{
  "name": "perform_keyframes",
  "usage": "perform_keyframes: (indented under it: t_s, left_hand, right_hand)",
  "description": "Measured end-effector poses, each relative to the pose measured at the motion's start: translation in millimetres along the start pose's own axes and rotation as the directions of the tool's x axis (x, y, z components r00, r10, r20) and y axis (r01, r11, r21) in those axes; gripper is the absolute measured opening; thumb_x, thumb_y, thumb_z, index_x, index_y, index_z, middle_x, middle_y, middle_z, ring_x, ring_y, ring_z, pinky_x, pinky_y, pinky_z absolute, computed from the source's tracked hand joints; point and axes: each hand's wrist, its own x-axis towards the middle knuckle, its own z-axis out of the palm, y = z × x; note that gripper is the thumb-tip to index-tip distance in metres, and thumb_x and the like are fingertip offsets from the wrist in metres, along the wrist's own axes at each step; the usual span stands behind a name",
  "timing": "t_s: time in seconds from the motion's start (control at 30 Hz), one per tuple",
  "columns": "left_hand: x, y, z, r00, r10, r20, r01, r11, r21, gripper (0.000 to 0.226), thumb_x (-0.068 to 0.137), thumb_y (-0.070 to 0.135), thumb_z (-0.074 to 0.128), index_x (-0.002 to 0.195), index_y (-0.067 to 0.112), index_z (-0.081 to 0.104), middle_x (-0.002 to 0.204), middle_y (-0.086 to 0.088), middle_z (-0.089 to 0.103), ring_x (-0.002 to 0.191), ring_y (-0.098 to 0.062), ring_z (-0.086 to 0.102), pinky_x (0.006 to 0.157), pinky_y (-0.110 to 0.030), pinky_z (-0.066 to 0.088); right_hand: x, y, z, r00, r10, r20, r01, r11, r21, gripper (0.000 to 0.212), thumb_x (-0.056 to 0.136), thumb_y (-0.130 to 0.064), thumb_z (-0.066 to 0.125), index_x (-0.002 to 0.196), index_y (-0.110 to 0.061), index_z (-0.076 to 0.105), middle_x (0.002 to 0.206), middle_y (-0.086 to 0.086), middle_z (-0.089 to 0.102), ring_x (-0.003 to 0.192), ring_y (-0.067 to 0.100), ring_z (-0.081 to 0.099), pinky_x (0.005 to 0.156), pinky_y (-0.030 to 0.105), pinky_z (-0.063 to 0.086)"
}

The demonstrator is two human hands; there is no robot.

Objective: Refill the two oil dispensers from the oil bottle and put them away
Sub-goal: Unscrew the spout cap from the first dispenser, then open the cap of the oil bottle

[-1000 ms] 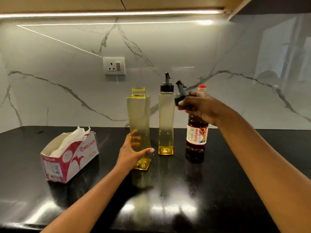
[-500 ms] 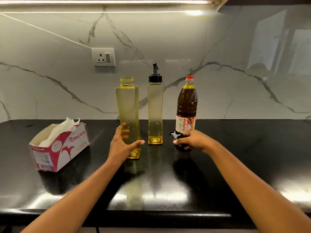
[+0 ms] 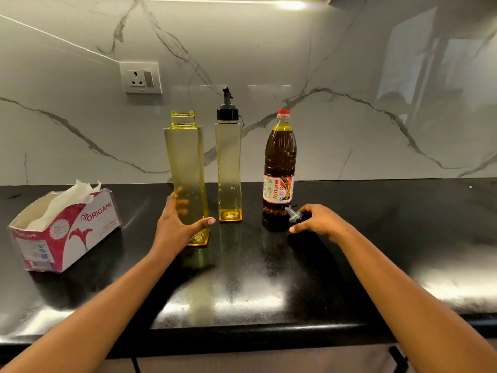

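Two tall yellow-tinted dispensers stand on the black counter (image 3: 269, 278). The near dispenser (image 3: 185, 162) has no cap, and my left hand (image 3: 177, 224) grips its lower part. Behind it to the right, the second dispenser (image 3: 229, 168) wears its black pour cap. A brown oil bottle (image 3: 280, 160) with a red cap and a Fortune label stands to the right. My right hand (image 3: 320, 222) holds the removed black pour cap (image 3: 294, 216) down on the counter, just in front of the oil bottle's base.
An open red-and-white tissue box (image 3: 64, 232) sits at the left of the counter. A marble backsplash with a wall socket (image 3: 140, 78) rises behind the bottles. The counter's front edge (image 3: 242, 337) runs close below my forearms.
My right hand has carried the black pour cap from up beside the dispensers down to the counter in front of the oil bottle. My left hand has kept its grip on the uncapped dispenser.
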Motion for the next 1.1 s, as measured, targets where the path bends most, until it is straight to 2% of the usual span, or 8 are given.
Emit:
perform_keyframes:
  t_s: [0.23, 0.4, 0.53, 0.6, 0.77, 0.93, 1.03, 1.1]
  left_hand:
    - [0, 0, 0, 1.000, -0.011, 0.001, 0.011, 1.000, 0.012, 0.110, 0.054, 0.055, 0.081, 0.145, 0.031, 0.024, 0.127, 0.000, 0.053, 0.115, -0.017, 0.052, 0.090, -0.033, 0.046]
    - [-1, 3, 0, 1.000, -0.015, -0.002, 0.015, 1.000, 0.024, 0.111, 0.054, 0.055, 0.080, 0.146, 0.031, 0.023, 0.128, -0.001, 0.053, 0.116, -0.018, 0.052, 0.091, -0.034, 0.045]
    - [-3, 4, -1, 1.000, -0.013, 0.007, 0.013, 1.000, 0.020, 0.113, 0.053, 0.055, 0.080, 0.146, 0.031, 0.021, 0.130, -0.002, 0.053, 0.118, -0.020, 0.051, 0.094, -0.038, 0.045]
    - [-4, 4, -1, 1.000, -0.013, 0.009, 0.013, 1.000, 0.016, 0.114, 0.053, 0.055, 0.080, 0.147, 0.032, 0.020, 0.132, -0.002, 0.052, 0.119, -0.020, 0.051, 0.096, -0.040, 0.045]
    - [-3, 3, -2, 1.000, -0.023, 0.014, 0.023, 1.000, 0.007, 0.115, 0.052, 0.054, 0.081, 0.147, 0.034, 0.019, 0.133, -0.002, 0.052, 0.120, -0.020, 0.051, 0.097, -0.041, 0.044]
    - [1, -1, 0, 0.999, -0.035, 0.001, 0.035, 0.999, 0.026, 0.115, 0.053, 0.054, 0.082, 0.147, 0.034, 0.017, 0.136, -0.001, 0.051, 0.124, -0.021, 0.050, 0.099, -0.042, 0.044]
    - [4, -3, 2, 1.000, -0.028, -0.007, 0.028, 0.999, 0.032, 0.116, 0.053, 0.054, 0.082, 0.147, 0.034, 0.018, 0.136, -0.002, 0.051, 0.124, -0.020, 0.050, 0.100, -0.042, 0.043]
    - [5, -3, 3, 1.000, -0.018, -0.006, 0.018, 0.999, 0.033, 0.116, 0.053, 0.053, 0.083, 0.147, 0.034, 0.018, 0.137, -0.003, 0.051, 0.125, -0.021, 0.050, 0.100, -0.042, 0.043]
  right_hand:
    - [2, 16, -1, 0.998, 0.037, -0.053, -0.036, 0.999, 0.017, 0.073, 0.068, -0.026, 0.083, 0.131, -0.015, 0.047, 0.134, 0.006, 0.053, 0.121, 0.024, 0.050, 0.097, 0.035, 0.039]
    - [2, 14, 3, 0.999, 0.027, -0.033, -0.026, 0.999, 0.019, 0.081, 0.067, -0.025, 0.083, 0.135, -0.015, 0.040, 0.137, 0.007, 0.049, 0.124, 0.025, 0.047, 0.100, 0.036, 0.038]
    - [2, 11, -6, 1.000, -0.002, 0.009, 0.000, 0.983, 0.183, 0.097, 0.065, -0.032, 0.084, 0.143, -0.018, 0.028, 0.143, 0.010, 0.041, 0.129, 0.028, 0.042, 0.103, 0.042, 0.037]
    - [2, 2, -14, 0.998, -0.044, -0.040, 0.053, 0.961, 0.272, 0.101, 0.065, -0.037, 0.082, 0.146, -0.018, 0.024, 0.144, 0.013, 0.039, 0.129, 0.030, 0.042, 0.104, 0.044, 0.037]
    - [18, -39, -32, 0.975, -0.116, -0.188, 0.182, 0.907, 0.380, 0.094, 0.072, -0.034, 0.078, 0.146, -0.015, 0.023, 0.146, 0.015, 0.036, 0.133, 0.031, 0.037, 0.105, 0.045, 0.034]
    - [51, -77, -26, 0.978, -0.098, -0.183, 0.184, 0.818, 0.545, 0.091, 0.074, -0.019, 0.078, 0.144, -0.013, 0.021, 0.142, 0.013, 0.042, 0.130, 0.032, 0.042, 0.101, 0.045, 0.038]
    - [69, -87, -18, 0.973, -0.055, -0.224, 0.184, 0.769, 0.612, 0.092, 0.069, -0.020, 0.082, 0.140, -0.015, 0.022, 0.137, 0.011, 0.044, 0.124, 0.033, 0.046, 0.099, 0.049, 0.041]
    - [79, -88, -11, 0.957, -0.035, -0.289, 0.204, 0.787, 0.582, 0.093, 0.065, -0.025, 0.084, 0.137, -0.017, 0.024, 0.134, 0.010, 0.047, 0.122, 0.033, 0.048, 0.100, 0.051, 0.042]
